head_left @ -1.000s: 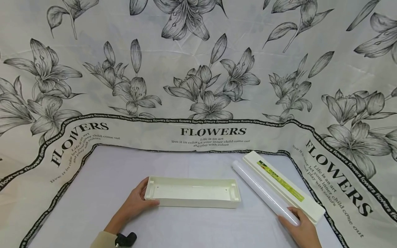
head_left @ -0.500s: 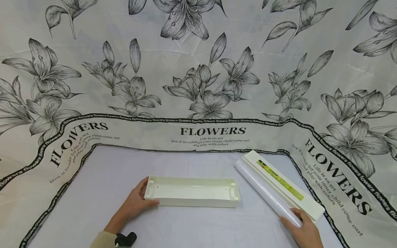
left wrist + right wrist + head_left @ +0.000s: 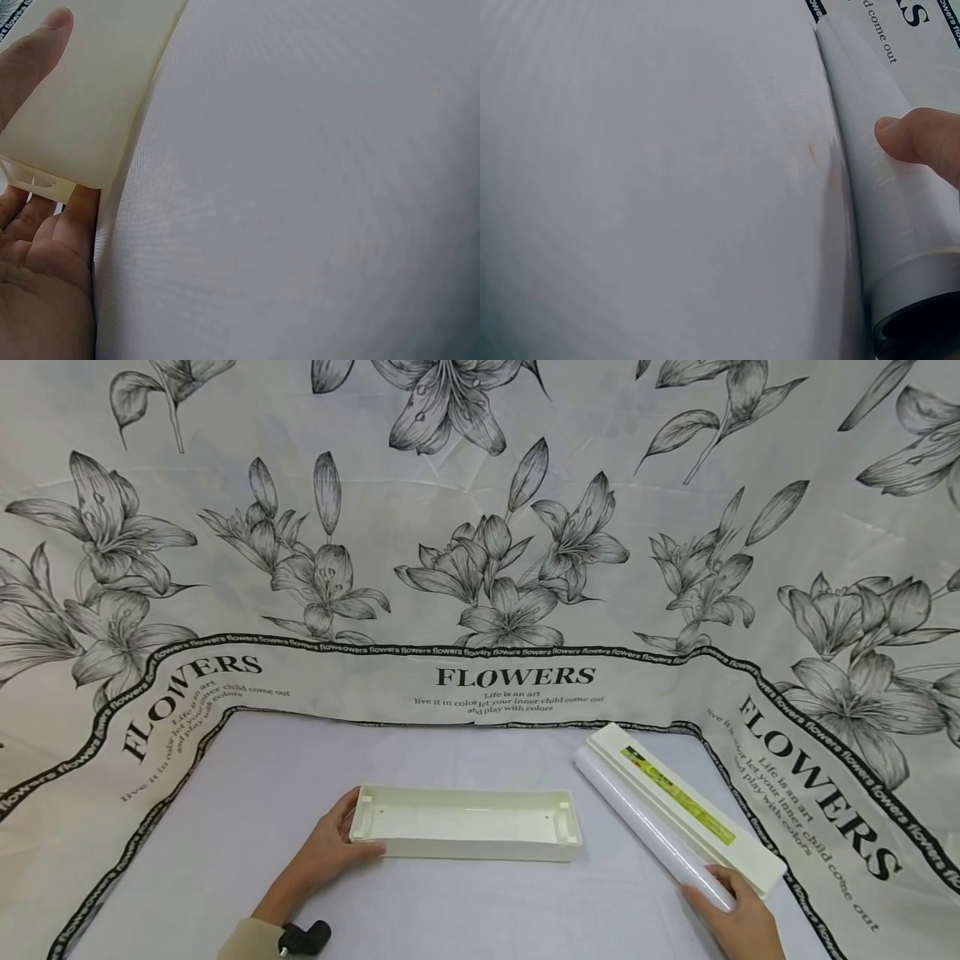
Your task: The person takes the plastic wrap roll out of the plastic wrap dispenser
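Observation:
A long cream plastic box [image 3: 472,850], its top uncovered, lies on the white cloth. My left hand [image 3: 330,843] grips its left end, with the thumb on the front wall and fingers round the end; in the left wrist view the thumb lies on the box wall [image 3: 97,97]. To the right, my right hand [image 3: 738,914] holds the near end of a shiny cling film roll [image 3: 645,822]. In the right wrist view, the thumb presses on the roll [image 3: 889,217], whose dark hollow core shows at the end. The roll lies slanted alongside the cream lid [image 3: 750,868].
The lid bears a yellow-green label [image 3: 678,796] and reaches the cloth's printed border on the right. White cloth [image 3: 480,918] lies in front of the box. Behind rises a floral fabric [image 3: 487,543] with black lettering.
My right hand and the cling film roll have shifted slightly right, bringing the roll closer to the lid. The left hand and the box stay where they were.

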